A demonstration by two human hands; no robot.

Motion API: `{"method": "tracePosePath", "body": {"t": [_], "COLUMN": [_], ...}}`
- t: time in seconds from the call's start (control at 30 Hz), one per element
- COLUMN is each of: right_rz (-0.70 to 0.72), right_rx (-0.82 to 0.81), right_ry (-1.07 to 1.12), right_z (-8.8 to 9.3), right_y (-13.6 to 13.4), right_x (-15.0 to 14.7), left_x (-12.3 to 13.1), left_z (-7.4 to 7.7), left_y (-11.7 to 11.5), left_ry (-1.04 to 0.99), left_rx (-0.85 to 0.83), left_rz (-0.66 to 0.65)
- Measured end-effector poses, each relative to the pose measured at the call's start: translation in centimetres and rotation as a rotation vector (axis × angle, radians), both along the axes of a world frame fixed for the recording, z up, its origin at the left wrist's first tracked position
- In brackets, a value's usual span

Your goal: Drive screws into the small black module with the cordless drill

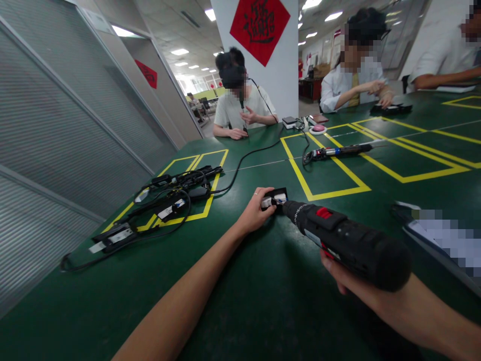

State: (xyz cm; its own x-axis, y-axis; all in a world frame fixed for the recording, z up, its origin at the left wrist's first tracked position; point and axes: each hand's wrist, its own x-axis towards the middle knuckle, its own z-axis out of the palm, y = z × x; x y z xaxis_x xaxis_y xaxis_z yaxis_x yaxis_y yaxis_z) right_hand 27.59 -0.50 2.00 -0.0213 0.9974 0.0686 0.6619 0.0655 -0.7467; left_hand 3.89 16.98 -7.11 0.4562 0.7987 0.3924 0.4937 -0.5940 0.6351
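Note:
My right hand (340,273) is wrapped round the grip of a black cordless drill (345,240) with red accents. Its chuck points left and away from me, up against a small black-and-white part (276,199) on the green table. With closed fingers, my left hand (257,209) grips that part at its left side and wears a ring. The drill's front covers the right end of the part, so I cannot see whether the bit touches a screw.
Black devices with cables (176,195) lie at the left within yellow tape lines. Further right are a long tool (341,151), a pink-and-white round object (318,129) and a dark-edged clipboard-like item (439,240). Co-workers (246,110) sit across the green table (240,281).

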Motion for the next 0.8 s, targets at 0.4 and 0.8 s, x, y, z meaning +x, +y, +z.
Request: {"method": "tracePosePath", "body": {"t": [0.4, 0.8], "right_rz": [0.022, 0.004], "right_rx": [-0.025, -0.029], "right_ry": [0.007, 0.030], "right_z": [0.30, 0.35], "right_y": [0.01, -0.03], "right_x": [0.00, -0.11], "left_x": [-0.01, -0.05], "left_z": [-0.02, 0.44], "left_y": [-0.06, -0.19], "left_ry": [-0.006, 0.008], "left_rx": [0.004, -0.010], "left_rz": [-0.004, -0.010]}}
